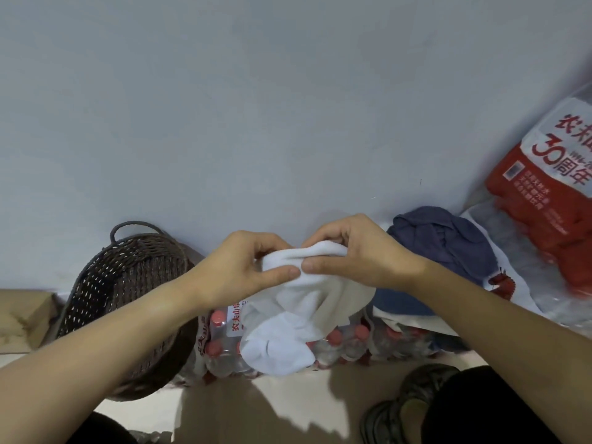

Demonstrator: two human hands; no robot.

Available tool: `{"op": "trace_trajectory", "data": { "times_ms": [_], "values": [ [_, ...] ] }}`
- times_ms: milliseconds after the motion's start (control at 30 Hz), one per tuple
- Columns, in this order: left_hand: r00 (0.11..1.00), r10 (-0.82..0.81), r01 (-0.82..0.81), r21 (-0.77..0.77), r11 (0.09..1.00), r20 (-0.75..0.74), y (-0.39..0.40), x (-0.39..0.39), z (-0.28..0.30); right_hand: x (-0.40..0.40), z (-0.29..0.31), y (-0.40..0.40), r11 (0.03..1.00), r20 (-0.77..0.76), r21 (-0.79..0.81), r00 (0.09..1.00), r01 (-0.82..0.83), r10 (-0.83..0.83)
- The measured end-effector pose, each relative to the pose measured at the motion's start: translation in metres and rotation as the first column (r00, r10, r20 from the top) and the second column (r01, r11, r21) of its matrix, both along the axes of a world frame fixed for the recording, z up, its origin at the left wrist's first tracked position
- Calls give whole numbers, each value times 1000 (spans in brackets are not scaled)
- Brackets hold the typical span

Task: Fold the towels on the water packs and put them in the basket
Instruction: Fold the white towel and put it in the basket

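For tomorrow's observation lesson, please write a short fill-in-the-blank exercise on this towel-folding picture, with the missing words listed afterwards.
1. Both hands, the left hand and the right hand, pinch a ____ towel.
2. The woven basket stands to the ____ of the water packs.
3. The bottle caps in the water packs are ____.
4. A crumpled ____ towel lies on the right.

Missing words: white; left; red; blue

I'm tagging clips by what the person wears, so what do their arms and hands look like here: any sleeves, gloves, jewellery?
Both forearms are bare up to the picture's edge, with no sleeve in view. The left hand and right hand wear no gloves, and no ring, watch or bracelet shows on the visible fingers or wrists. No marks show on them.
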State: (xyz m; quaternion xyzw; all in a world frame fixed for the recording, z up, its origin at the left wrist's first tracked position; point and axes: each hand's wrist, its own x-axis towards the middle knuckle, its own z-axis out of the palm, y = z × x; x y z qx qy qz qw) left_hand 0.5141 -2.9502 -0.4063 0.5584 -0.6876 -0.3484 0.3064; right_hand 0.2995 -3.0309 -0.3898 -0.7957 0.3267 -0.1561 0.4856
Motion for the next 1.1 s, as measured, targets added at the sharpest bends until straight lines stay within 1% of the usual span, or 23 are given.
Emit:
{"op": "trace_trajectory", "data": {
  "times_ms": [67, 167, 267, 367, 500, 533, 633, 667, 733, 800, 867, 933, 1033, 1100],
  "values": [
    [1000, 13, -13, 10, 1000, -19, -1, 6, 2, -3, -1, -3, 1000, -54, -8, 998, -24, 24],
    [998, -28, 32, 74, 997, -51, -1, 14, 5, -6, 0, -7, 996, -148, -9, 986, -85, 83],
    [996, -86, 88, 125, 988, -19, 0, 20, 6, -7, 1, -10, 991, -217, 1, 967, -135, 132],
    [996, -84, 85, 100, 991, -14, 3, 21, 8, -6, 2, -12, 981, -288, -20, 941, -193, 180],
    [991, -82, 97, 142, 985, -110, 7, 25, 9, -5, 4, -14, 978, -219, -4, 954, -210, 204],
    [993, -69, 83, 148, 986, -93, 7, 27, 9, -5, 4, -15, 977, -214, -6, 954, -215, 209],
    [997, -32, 25, 103, 994, 68, 5, 34, 9, -9, 4, -20, 973, -215, 14, 950, -230, 228],
    [995, -22, 13, 91, 996, 100, 5, 37, 9, -12, 5, -23, 972, -209, 34, 950, -231, 233],
    [993, -10, -1, 95, 995, 116, 4, 46, 9, -20, 6, -30, 976, -188, 90, 959, -199, 213],
    [994, 5, -18, 112, 993, 112, 3, 53, 7, -28, 7, -35, 982, -168, 144, 975, -125, 148],
    [995, 39, -49, 109, 993, 92, 3, 54, 5, -33, 3, -39, 983, -166, 169, 980, -77, 106],
    [996, 70, -75, 106, 992, 46, 2, 50, 1, -31, -2, -39, 985, -192, 155, 976, -77, 106],
    [988, 105, -90, 130, 987, -114, -1, 37, -3, -23, -7, -34, 988, -237, 142, 968, -56, 89],
    [972, 120, -97, 122, 988, -202, -4, 28, -5, -13, -10, -30, 997, -251, 73, 967, -29, 47]
  ]
}}
